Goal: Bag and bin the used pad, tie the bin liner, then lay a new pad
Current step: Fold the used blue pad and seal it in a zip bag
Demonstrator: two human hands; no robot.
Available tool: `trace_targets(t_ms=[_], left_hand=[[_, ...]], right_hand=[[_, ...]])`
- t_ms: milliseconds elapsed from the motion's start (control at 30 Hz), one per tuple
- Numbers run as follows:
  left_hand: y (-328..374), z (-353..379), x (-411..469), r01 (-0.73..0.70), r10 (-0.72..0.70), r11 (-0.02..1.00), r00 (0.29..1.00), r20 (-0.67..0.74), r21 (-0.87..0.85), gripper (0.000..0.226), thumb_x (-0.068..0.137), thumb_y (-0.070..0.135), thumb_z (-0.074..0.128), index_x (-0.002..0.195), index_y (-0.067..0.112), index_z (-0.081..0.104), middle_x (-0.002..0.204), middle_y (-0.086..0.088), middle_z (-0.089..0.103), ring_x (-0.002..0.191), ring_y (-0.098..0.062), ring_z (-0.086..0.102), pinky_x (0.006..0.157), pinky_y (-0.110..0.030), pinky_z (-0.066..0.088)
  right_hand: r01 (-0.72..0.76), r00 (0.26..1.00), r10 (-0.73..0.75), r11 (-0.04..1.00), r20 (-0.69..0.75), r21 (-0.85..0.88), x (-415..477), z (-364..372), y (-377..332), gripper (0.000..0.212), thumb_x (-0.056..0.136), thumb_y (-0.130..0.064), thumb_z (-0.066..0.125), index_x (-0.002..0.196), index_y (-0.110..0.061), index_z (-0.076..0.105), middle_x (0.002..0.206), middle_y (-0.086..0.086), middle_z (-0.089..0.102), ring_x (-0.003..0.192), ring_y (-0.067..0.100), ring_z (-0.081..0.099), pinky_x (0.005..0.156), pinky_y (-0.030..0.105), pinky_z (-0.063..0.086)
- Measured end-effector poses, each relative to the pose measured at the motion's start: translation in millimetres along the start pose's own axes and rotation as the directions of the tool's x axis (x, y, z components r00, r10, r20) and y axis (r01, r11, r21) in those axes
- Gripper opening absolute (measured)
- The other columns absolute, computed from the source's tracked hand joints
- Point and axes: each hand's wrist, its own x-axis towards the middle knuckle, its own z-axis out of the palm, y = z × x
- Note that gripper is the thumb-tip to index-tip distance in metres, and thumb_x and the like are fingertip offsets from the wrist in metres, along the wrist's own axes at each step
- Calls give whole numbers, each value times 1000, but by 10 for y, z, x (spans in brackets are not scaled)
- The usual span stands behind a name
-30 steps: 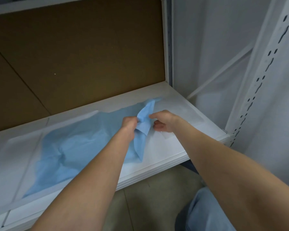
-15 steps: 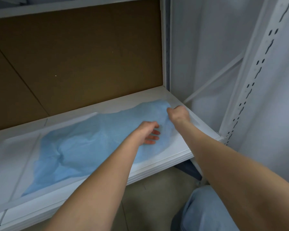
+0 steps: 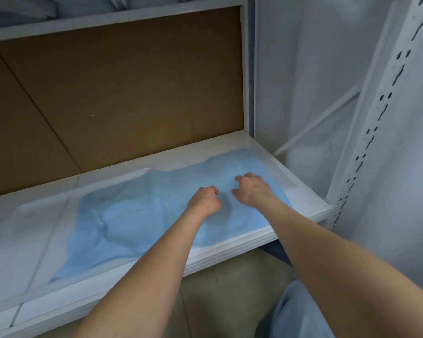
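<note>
- Right now both of my hands are on the pad point(image 3: 132, 215), near its right end, close together but not touching each other.
- My left hand point(image 3: 204, 200) rests on the blue sheet with its knuckles up and its fingers curled in toward the palm. I cannot tell whether a fold of the pad is pinched under them.
- My right hand point(image 3: 250, 190) sits just to the right and a little farther back. Its fingers are bent with the tips down on the pad, and the thumb sticks out toward the left hand. I cannot tell whether it grips the material or only presses on it.
- The pad lies spread on the white shelf point(image 3: 305, 211), blue face up, with a pale margin along its back and right edges. It reaches nearly to the shelf's right end and front lip.
- Its left half is rumpled, with a raised crease and hollows, and it looks flatter around my hands.
- Left of the blue, a white sheet point(image 3: 22, 228) with fold lines covers the shelf. I cannot say whether it belongs to the same pad.
- A brown backboard point(image 3: 132, 93) stands behind the shelf.
- To the right are a slotted white upright point(image 3: 381, 113) and a thin diagonal brace point(image 3: 315, 123).
- Below the shelf's front edge I see the floor point(image 3: 230, 284), and my knee point(image 3: 300, 313) in light blue cloth at the lower right.
</note>
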Motion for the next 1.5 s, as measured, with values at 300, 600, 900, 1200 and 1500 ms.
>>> trace_targets(t_ms=[300,600,900,1200,1500], left_hand=[[-527,-535,52,142,-125,988,964,-234,58,36,92,24,52,127,25,56,135,-7,46,122,-25,52,98,-32,45],[-1577,-1059,-118,414,-337,907,829,-446,84,53,86,29,60,133,10,41,135,-16,40,129,-31,37,99,-37,40],[-2521,-1411,-160,629,-688,725,671,-275,-280,59,85,31,55,134,1,42,135,-19,49,124,-35,49,101,-38,44],[-2805,-1425,2,537,-618,771,760,-202,-342,34,84,16,64,113,-3,58,115,-19,62,107,-33,61,85,-35,50],[-3064,-1486,-44,539,-621,783,705,-342,-312,45,96,34,48,123,-1,52,124,-20,57,113,-36,56,91,-39,46]], right_hand=[[173,981,-175,984,-85,-35,83,63,-711,47,94,-35,49,138,-21,45,146,11,32,138,30,23,110,42,28],[343,939,-343,939,0,-3,34,311,-1781,50,91,-39,52,138,-20,45,142,10,34,135,28,28,107,39,34],[433,897,-428,901,111,-25,103,647,-2370,50,95,-40,46,142,-26,40,145,8,32,137,27,26,108,40,32],[438,897,-425,891,121,-122,274,865,-2635,47,98,-40,37,144,-32,35,145,9,33,137,29,28,110,43,28],[436,900,-422,880,114,-186,301,967,-2687,46,98,-40,38,143,-28,38,145,11,35,138,29,27,115,47,19]])
